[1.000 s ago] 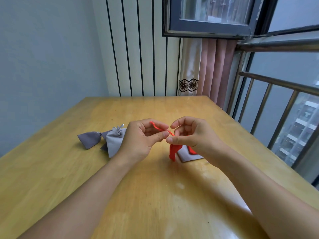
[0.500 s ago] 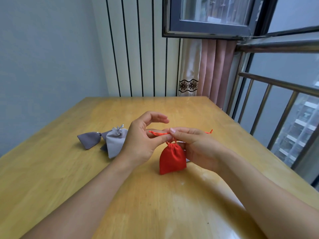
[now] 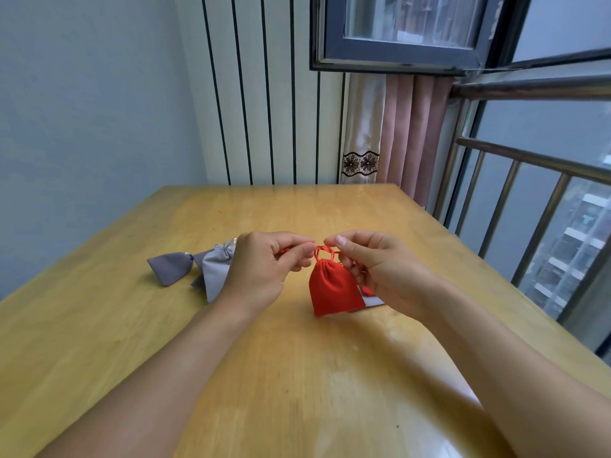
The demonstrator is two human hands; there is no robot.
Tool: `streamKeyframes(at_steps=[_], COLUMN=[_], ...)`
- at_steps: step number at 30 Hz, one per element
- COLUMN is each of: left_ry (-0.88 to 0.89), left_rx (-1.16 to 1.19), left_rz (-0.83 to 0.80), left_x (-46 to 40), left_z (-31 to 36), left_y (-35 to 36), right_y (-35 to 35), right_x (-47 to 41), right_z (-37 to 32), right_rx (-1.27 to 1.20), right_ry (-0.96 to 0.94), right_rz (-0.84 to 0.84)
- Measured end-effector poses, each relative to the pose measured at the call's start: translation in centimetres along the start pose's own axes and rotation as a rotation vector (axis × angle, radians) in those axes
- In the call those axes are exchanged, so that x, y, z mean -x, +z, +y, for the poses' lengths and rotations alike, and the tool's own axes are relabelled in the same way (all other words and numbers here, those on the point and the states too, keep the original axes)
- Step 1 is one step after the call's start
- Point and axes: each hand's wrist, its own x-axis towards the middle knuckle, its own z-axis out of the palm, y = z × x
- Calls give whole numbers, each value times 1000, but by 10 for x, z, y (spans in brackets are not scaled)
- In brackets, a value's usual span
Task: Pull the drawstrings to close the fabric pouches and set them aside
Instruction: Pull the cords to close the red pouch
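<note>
Two hands were working right over the middle of the table [image 3: 99, 325], close together with just a small gap between the fingertips. The left hand [image 3: 264, 269] had its thumb and forefinger pinched on one end of the red drawstring [image 3: 325, 250], and the right hand [image 3: 373, 269] was pinching the other end, thumb on top. The rest of the fingers on both hands were curled in, so nothing loose or relaxed there.

The red pouch [image 3: 334, 287] hung from that string between the two hands, neck already gathered into tight pleats, bottom corner down near the tabletop. Honestly couldn't tell if it was actually touching the wood or just hovering above it.

Right behind the red pouch, partly hidden by it and the right hand, there was a flat grey piece of fabric [image 3: 375, 301] lying on the table with a bit of red showing on it. Too covered up to say exactly what it was.

Over toward the left edge of the table sat the closed ones: a dark grey pouch [image 3: 170, 267] lying on its side with its cinched neck pointing right, and a light grey pouch [image 3: 216, 272] just beside it, neck up, partly tucked behind the left hand. A darker bit of fabric peeked out from under the light one.
</note>
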Motion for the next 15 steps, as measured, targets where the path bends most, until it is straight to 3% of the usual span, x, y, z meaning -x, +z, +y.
streamKeyframes(at_steps=[3,6,12,15], left_ry=[87,65,-176,-306], left_rx=[-203,-250,-80,72], left_rz=[5,21,-193,-244], left_x=[-5,-8,-7,-7], left_z=[-8,-10,-5,-1], left_y=[-12,-18,-17,-11], right_y=[-12,-23,-17,-15], right_x=[-3,-5,0,2], right_z=[-7,-11,-8,-8], right_rx=[51,217,394,317], right_ry=[-82,-166,-53,30], right_rz=[80,143,-32,-99])
